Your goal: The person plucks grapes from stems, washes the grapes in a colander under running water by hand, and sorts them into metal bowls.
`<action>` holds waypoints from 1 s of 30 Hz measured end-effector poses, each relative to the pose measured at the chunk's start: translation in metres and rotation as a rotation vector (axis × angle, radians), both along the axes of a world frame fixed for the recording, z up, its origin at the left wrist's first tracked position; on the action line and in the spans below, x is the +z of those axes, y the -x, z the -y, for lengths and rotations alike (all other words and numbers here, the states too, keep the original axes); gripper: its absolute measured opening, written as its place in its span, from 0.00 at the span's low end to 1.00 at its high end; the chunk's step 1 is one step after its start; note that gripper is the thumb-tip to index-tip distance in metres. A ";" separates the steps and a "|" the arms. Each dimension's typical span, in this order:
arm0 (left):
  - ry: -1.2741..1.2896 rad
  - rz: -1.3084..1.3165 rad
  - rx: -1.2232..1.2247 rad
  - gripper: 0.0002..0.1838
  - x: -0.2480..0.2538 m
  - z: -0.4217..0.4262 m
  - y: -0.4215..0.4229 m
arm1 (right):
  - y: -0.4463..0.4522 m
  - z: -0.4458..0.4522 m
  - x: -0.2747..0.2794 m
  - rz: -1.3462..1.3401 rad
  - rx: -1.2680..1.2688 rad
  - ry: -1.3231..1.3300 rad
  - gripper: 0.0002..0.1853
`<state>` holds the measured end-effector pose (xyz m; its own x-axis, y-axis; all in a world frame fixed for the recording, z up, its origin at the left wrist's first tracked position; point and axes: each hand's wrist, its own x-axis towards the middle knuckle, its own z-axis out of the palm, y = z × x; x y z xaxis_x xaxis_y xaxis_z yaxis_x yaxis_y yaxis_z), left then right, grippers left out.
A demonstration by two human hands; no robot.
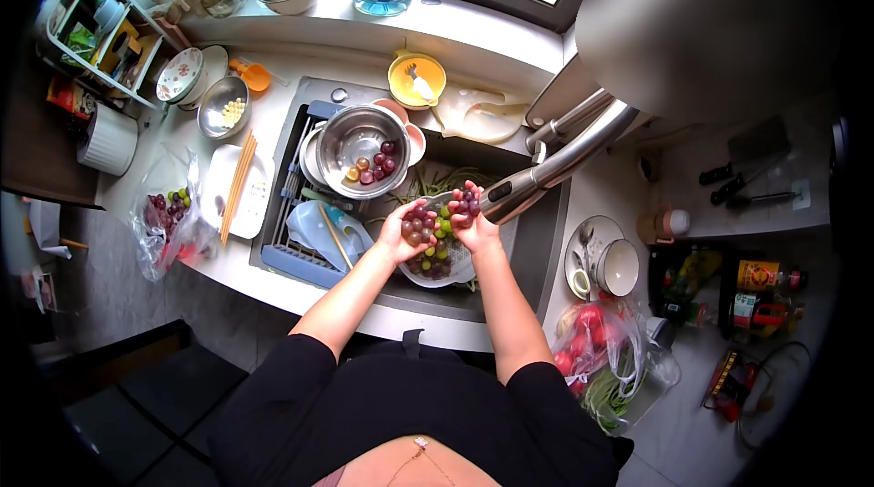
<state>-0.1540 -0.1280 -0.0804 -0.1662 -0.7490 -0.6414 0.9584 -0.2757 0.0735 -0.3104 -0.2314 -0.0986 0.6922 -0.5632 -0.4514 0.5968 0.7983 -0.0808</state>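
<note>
Over the sink (537,278), my left hand (393,244) is cupped around several dark red grapes (419,226). My right hand (477,232), close beside it, has its fingers curled around more dark grapes (466,202). Beneath both hands a pale basin (460,276) holds green and dark grapes (430,263), partly hidden by the hands. Behind my left hand, a steel bowl (339,136) contains several red and amber grapes (371,168). The faucet (523,191) reaches in just right of my right hand; I cannot tell whether water runs.
Left in the sink is a blue-grey dish rack (273,241) with a light blue basket (314,230). Chopsticks (238,179) lie across a white tray (259,200). A bag of grapes (168,214) sits near the left edge. Right are a white bowl (619,268) and bagged tomatoes (587,337).
</note>
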 end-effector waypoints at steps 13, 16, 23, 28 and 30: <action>0.021 -0.013 -0.018 0.13 -0.003 -0.004 -0.008 | -0.005 0.000 0.006 0.082 0.078 -0.019 0.17; 0.001 -0.002 -0.015 0.13 -0.002 -0.005 -0.010 | -0.003 -0.003 -0.002 0.048 0.041 -0.069 0.15; 0.006 0.013 -0.014 0.13 -0.004 -0.010 -0.016 | -0.013 -0.015 0.018 -0.124 -0.060 -0.090 0.13; 0.007 0.001 -0.006 0.12 -0.001 -0.012 -0.017 | -0.009 -0.007 0.005 -0.070 -0.084 -0.083 0.15; 0.008 -0.002 -0.004 0.12 0.000 -0.011 -0.017 | -0.008 -0.007 0.002 -0.008 -0.062 -0.060 0.16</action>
<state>-0.1374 -0.1170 -0.0803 -0.1705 -0.7532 -0.6353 0.9576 -0.2787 0.0734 -0.3026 -0.2241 -0.0966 0.6535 -0.5764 -0.4906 0.6444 0.7637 -0.0389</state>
